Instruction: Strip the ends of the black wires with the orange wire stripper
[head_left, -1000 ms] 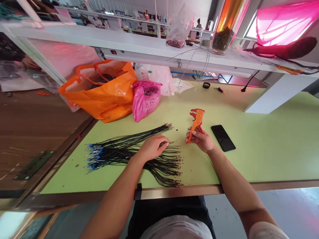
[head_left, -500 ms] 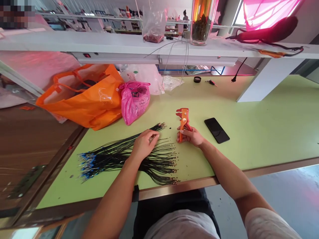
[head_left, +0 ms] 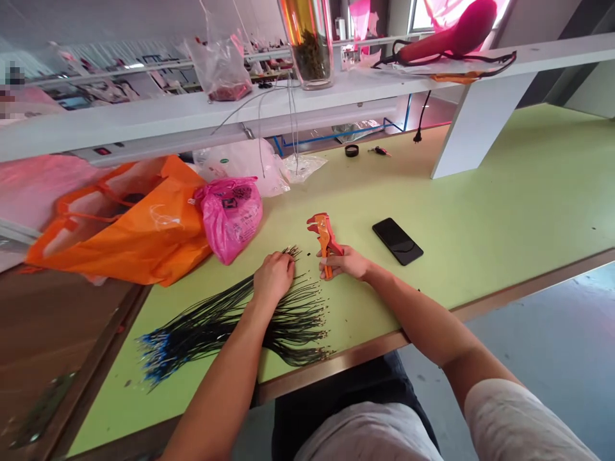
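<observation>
My right hand [head_left: 346, 262] grips an orange and red wire stripper [head_left: 325, 234] by its handles, its jaws pointing up and to the left. Under and around my left hand [head_left: 275, 276] lie many thin black wires [head_left: 298, 312], with blue and silvery ends at the left and coppery tips at the right. The fingers of that hand are curled down on the upper bundle of wires [head_left: 225, 291], close to its tips [head_left: 291, 251]. The fingertips are partly hidden, so how many wires they pinch does not show.
A black phone [head_left: 398, 241] lies right of the stripper. Behind the wires stand an orange bag [head_left: 139, 237] and a pink plastic bag [head_left: 231, 218]. A white shelf [head_left: 158, 118] spans the back, holding a glass of dark leaves [head_left: 312, 54]. A black ring [head_left: 352, 150] lies below it.
The view has swung to the right. My left hand has moved up onto the upper bundle's tip end, its fingers now lower on the wires. My right hand still holds the wire stripper.
</observation>
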A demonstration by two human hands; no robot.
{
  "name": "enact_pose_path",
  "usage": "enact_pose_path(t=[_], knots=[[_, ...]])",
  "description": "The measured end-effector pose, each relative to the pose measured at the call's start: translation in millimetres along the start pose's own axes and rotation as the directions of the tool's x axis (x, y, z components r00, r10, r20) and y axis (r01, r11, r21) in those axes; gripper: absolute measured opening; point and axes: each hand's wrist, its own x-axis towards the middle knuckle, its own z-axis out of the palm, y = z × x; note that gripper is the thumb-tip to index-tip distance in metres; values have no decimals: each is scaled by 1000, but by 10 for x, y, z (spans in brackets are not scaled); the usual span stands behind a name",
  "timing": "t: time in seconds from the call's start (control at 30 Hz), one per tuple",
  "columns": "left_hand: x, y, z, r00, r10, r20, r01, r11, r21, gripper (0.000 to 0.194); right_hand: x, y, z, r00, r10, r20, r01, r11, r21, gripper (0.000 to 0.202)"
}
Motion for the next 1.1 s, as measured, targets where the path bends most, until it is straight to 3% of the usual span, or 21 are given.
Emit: enact_pose_path(t=[0.1, 0.23, 0.4, 0.63, 1.1], knots=[[-48, -16, -64, 999, -1, -39, 0, 1000, -26, 27, -36, -41, 0, 1000, 11, -4, -11, 1000, -24, 40], [-205, -100, -155, 988, -34, -148, -11, 957, -289, 24, -136, -146, 6, 992, 72, 106, -62, 993, -99, 39], [-385, -167, -95, 971, -182, -157, 18, 706, -707, 26, -237, -224, 81, 936, 176, 304, -154, 983, -95, 45], [-382, -200, -114, 945, -295, -138, 5, 438, -899, 31, -230, -130, 165, 893, 266, 364, -236, 964, -125, 45], [-404, -152, -110, 952, -266, -150, -1, 488, -873, 27, -242, -95, 179, 876, 249, 412, -206, 967, -148, 47]])
